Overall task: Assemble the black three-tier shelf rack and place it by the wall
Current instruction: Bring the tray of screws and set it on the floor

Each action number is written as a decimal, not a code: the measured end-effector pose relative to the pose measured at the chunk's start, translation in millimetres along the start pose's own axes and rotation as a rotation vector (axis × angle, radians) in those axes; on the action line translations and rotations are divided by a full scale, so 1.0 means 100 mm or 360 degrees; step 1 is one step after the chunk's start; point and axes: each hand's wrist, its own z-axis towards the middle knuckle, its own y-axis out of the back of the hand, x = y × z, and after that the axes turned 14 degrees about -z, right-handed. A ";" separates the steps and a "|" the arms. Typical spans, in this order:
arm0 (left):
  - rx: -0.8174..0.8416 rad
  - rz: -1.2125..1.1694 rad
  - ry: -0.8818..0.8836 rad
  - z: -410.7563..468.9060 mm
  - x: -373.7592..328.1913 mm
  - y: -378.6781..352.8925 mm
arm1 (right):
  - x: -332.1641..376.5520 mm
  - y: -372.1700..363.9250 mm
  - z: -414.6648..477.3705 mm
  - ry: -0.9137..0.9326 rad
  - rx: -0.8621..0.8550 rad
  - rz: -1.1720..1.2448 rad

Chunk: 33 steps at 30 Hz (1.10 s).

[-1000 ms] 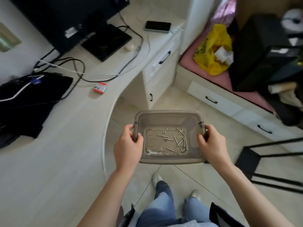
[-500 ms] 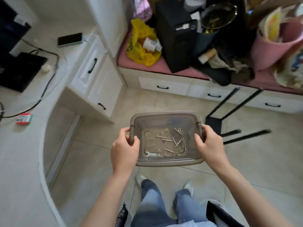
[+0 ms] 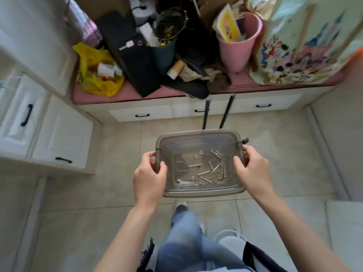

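Observation:
I carry a translucent grey plastic bin (image 3: pixel 198 140) at waist height over the tiled floor. My left hand (image 3: pixel 150 175) grips its left rim and my right hand (image 3: pixel 250 169) grips its right rim. Inside lie several silver bolts (image 3: pixel 213 167), washers and a small flat wrench (image 3: pixel 184 182). Two black rack legs (image 3: pixel 225 110) stick up behind the bin, the rest of the rack hidden beneath it.
A pink-cushioned bench (image 3: pixel 176 91) with white drawers runs ahead, piled with a yellow bag (image 3: pixel 94 75), black case (image 3: pixel 127 52), pink bucket (image 3: pixel 237 48) and cartoon bag (image 3: pixel 302 46). White cabinets (image 3: pixel 45 130) stand left. A white stool (image 3: pixel 225 234) is by my legs.
The view has swung right from the desk to the bench. The bin stays gripped by both hands, and the rack legs now lie straight ahead behind it.

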 end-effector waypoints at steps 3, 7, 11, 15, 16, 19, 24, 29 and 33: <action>0.0127 -0.0029 -0.0077 0.09 -0.22 -0.37 | -0.29 0.17 0.14 -0.0125 -0.0054 -0.0012; 0.0279 -0.0067 -0.0111 0.26 -0.48 -0.87 | -0.59 0.39 0.39 -0.0265 -0.0122 -0.0028; 0.0425 -0.0074 -0.0119 0.48 -0.71 -1.36 | -0.83 0.57 0.74 -0.0368 -0.0147 -0.0031; 0.0571 -0.0118 -0.0115 0.71 -0.97 -1.79 | -1.07 0.74 1.13 -0.0477 -0.0162 -0.0046; 0.0606 -0.0132 -0.0129 0.76 -1.04 -1.91 | -1.13 0.78 1.22 -0.0495 -0.0184 -0.0045; 0.0683 -0.0153 -0.0152 0.84 -1.21 -2.21 | -1.29 0.90 1.44 -0.0540 -0.0209 -0.0031; 0.0766 -0.0201 -0.0108 0.81 -1.44 -2.68 | -1.66 1.13 1.75 -0.0579 -0.0244 -0.0042; 0.0710 -0.0220 -0.0099 0.59 -1.65 -3.10 | -2.10 1.35 1.99 -0.0558 -0.0148 -0.0057; 0.0617 -0.0210 -0.0035 0.30 -1.74 -3.44 | -2.53 1.53 2.19 -0.0448 -0.0009 -0.0048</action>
